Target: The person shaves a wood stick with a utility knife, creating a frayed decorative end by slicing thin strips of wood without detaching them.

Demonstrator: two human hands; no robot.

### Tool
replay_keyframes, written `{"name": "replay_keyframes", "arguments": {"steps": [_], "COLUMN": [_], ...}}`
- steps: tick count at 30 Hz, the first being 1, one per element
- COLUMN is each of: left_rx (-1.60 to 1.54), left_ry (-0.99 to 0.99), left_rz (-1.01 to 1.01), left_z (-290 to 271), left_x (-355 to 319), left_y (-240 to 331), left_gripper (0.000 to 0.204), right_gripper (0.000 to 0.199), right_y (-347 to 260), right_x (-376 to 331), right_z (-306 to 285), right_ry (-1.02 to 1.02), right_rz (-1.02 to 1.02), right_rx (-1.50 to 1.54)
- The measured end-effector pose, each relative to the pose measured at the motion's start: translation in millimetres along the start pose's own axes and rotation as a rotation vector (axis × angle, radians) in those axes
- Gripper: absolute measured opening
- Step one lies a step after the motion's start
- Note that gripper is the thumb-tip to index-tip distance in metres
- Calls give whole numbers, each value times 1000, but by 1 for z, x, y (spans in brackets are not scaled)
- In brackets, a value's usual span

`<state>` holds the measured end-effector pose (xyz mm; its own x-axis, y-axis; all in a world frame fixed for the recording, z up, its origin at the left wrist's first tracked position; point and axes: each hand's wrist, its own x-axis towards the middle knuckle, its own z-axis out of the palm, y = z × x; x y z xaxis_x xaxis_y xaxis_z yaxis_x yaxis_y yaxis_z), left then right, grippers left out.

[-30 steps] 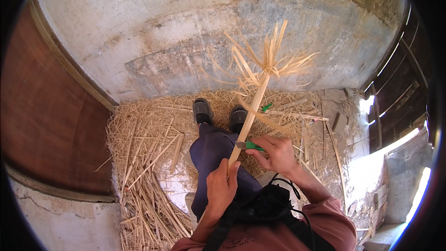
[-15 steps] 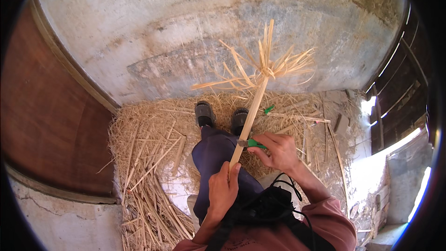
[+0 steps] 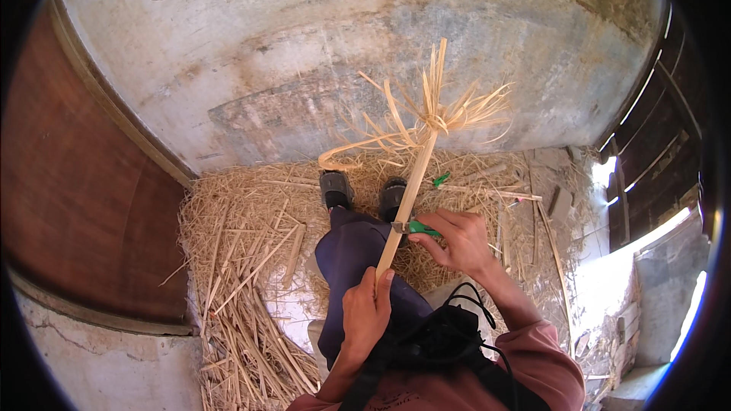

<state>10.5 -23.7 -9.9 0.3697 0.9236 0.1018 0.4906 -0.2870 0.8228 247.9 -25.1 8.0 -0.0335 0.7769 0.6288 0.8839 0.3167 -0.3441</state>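
Observation:
A pale split-bamboo stick [image 3: 412, 184] slants up and away from me, its far end frayed into a spray of thin curled shavings [image 3: 435, 116]. My left hand [image 3: 365, 308] is closed round its near end, with the thumb lying along the top. In my right hand [image 3: 461, 242] is a green-handled knife [image 3: 420, 228], gripped between fingers and thumb. The short metal blade lies across the stick, a little above my left hand, and touches it. One long shaving bends off to the left and curls back at its tip.
Straw-like shavings [image 3: 251, 205] cover the floor around my shoes [image 3: 335, 189]. A heap of thin strips [image 3: 244, 335] lies at lower left. A small green object [image 3: 441, 180] rests beyond my right shoe. A stained wall [image 3: 304, 53] stands ahead, a brown door panel [image 3: 91, 183] at left.
The knife has slid a short way up the stick, away from my left hand. The stick's frayed end has dipped slightly, and the long left shaving has curled at its tip.

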Motion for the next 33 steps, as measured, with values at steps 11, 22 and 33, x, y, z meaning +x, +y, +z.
{"name": "replay_keyframes", "arguments": {"steps": [11,22,33], "left_rx": [-16,-10,-22], "left_ry": [2,17,2], "left_rz": [6,14,-18], "left_z": [0,-2,-4], "left_x": [0,1,-4], "left_y": [-3,-4,-7], "left_gripper": [38,38,38], "right_gripper": [30,30,28], "right_y": [1,3,3], "right_x": [4,9,10], "right_z": [0,4,2], "right_ry": [2,34,-8], "right_rz": [-20,-41,-28], "right_rx": [-4,3,-23]}}
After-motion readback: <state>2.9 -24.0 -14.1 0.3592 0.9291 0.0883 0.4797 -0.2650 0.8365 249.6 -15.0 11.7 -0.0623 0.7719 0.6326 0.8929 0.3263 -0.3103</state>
